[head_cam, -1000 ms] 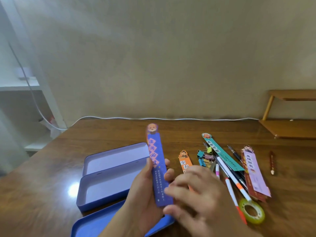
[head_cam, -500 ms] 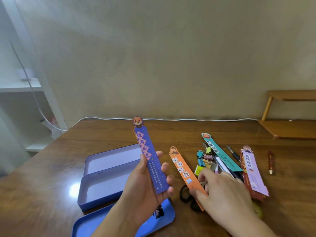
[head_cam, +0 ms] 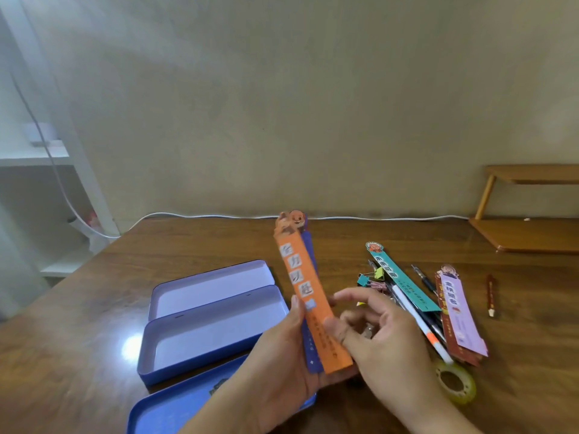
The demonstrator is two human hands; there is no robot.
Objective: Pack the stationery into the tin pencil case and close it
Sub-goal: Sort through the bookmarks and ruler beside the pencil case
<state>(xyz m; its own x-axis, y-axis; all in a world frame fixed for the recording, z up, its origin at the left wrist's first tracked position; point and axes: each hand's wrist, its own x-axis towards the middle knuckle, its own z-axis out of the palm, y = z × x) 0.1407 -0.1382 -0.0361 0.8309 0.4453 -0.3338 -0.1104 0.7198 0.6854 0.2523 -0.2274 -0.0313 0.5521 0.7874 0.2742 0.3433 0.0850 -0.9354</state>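
Observation:
My left hand holds two bookmarks upright above the table: an orange bookmark in front and a blue bookmark stacked behind it. My right hand is beside them, its thumb touching the orange bookmark's face and its fingers loosely spread. The blue tin pencil case lies open and empty to the left, with a second tray behind it and its lid in front, partly under my left arm.
On the right lie a teal bookmark, a purple bookmark over a red one, binder clips, a white pen, dark pens, a tape roll and a short brown pencil. A wooden shelf stands at far right.
My right hand lifted the orange bookmark off the table and laid it onto the blue one in my left hand. The left hand now holds both.

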